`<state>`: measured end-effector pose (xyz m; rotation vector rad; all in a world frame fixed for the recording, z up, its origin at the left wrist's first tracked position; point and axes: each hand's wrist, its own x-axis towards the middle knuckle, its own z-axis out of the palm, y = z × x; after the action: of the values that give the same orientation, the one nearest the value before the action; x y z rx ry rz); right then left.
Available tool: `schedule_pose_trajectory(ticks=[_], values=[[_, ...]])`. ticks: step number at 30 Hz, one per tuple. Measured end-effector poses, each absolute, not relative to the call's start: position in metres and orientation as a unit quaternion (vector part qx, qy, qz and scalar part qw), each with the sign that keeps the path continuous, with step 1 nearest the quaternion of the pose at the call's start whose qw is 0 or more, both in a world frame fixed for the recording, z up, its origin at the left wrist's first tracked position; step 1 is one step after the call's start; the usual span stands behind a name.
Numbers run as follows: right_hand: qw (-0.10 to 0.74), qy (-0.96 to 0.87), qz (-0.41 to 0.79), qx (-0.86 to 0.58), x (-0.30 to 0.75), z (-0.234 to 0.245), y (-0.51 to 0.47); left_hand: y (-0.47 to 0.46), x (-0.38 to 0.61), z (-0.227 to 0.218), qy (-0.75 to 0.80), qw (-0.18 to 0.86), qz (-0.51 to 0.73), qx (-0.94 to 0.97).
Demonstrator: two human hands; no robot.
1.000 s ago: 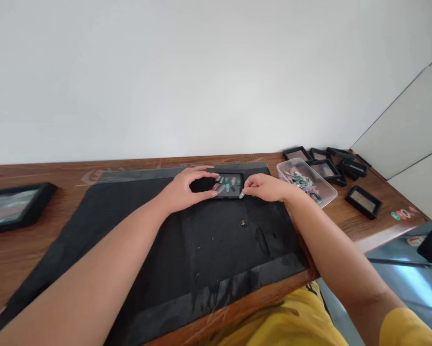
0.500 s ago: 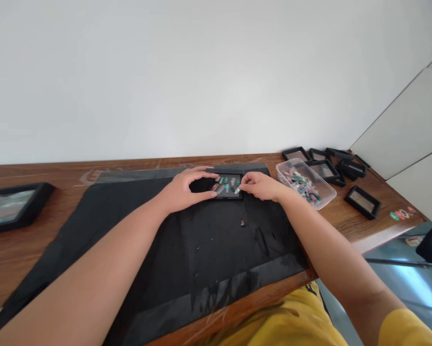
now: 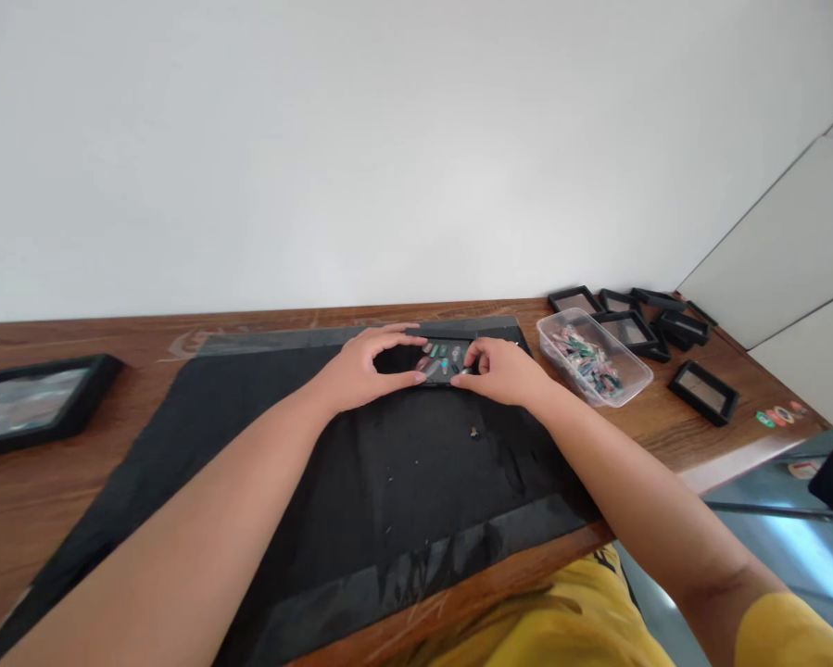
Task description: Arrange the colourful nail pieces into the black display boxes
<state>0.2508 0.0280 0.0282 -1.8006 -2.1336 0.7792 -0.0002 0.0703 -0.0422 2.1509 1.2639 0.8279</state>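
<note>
Visibly, the small black frame (image 3: pixel 438 382) sits on the black mat (image 3: pixel 360 482), long axis running left to right. The left hand (image 3: pixel 360 371) spreads its grip across the left end; the right hand (image 3: pixel 503 371) bends over the right, equally near, whether pinching anything I cannot tell.

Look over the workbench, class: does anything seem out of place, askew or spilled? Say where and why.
A small loose bit lies alone on the black mat, apart from both the black tray and the clear tub. Farther right, several black frames lie heaped at uneven angles.
</note>
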Motion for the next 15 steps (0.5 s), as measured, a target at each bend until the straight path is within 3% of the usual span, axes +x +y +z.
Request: schedule_pose_trajectory(ticks=[15], values=[[0.111, -0.736, 0.199, -0.638, 0.2476, 0.0355, 0.0194, 0.07, -0.0015, -0.0403, 0.475, 0.249, 0.28, 0.796]])
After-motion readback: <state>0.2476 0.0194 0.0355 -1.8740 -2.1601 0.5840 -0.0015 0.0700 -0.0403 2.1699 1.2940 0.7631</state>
